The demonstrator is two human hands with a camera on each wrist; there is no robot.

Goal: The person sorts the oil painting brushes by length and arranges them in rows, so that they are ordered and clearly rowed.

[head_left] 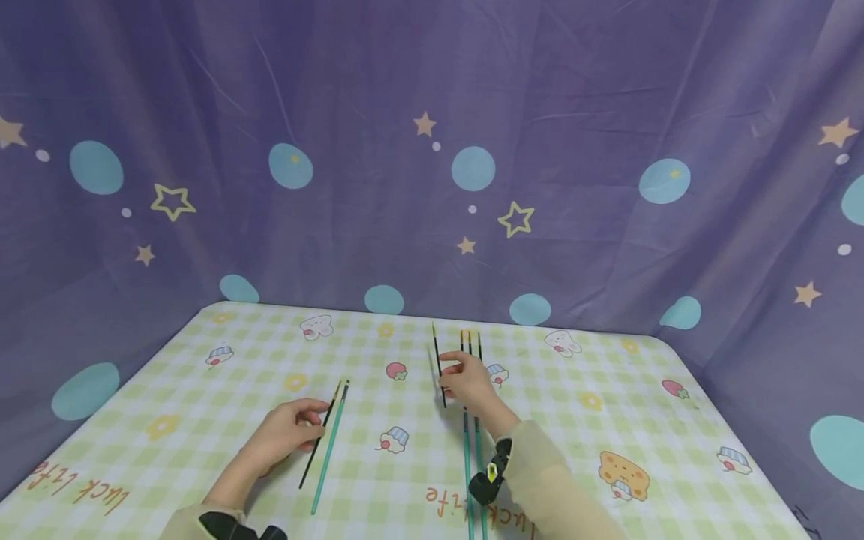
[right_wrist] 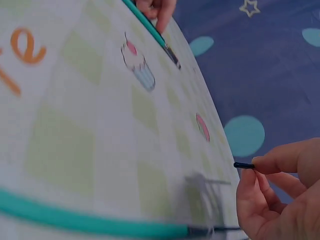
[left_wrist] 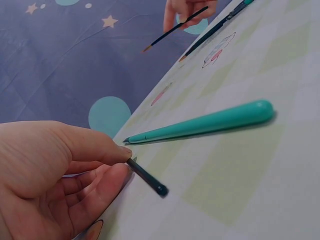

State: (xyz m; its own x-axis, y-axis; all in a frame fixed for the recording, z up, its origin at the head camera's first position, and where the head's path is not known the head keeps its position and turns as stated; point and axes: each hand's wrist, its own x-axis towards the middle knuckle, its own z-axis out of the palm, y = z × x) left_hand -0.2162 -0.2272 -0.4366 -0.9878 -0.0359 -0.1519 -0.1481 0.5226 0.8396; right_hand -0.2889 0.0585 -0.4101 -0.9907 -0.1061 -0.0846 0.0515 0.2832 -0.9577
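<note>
My left hand (head_left: 286,433) pinches a thin black-handled paintbrush (head_left: 310,463) between thumb and fingertips; its rounded handle end (left_wrist: 159,189) shows in the left wrist view. Just right of it lies a teal-handled paintbrush (head_left: 326,466). Farther back, my right hand (head_left: 469,382) pinches another thin black paintbrush (head_left: 436,346), bristles pointing away. That brush is raised off the tablecloth, with a shadow beneath. Beside and under the right arm lie two teal-handled paintbrushes (head_left: 467,465). Beyond the hand, several dark brush tips (head_left: 480,345) show; their lower parts are hidden.
A green-and-white checked tablecloth (head_left: 553,420) with printed cupcakes, flowers and lettering covers the table. Behind the far edge hangs a purple curtain (head_left: 378,225) with stars and teal dots, also closing in both sides. A stretch of cloth separates the two brush groups.
</note>
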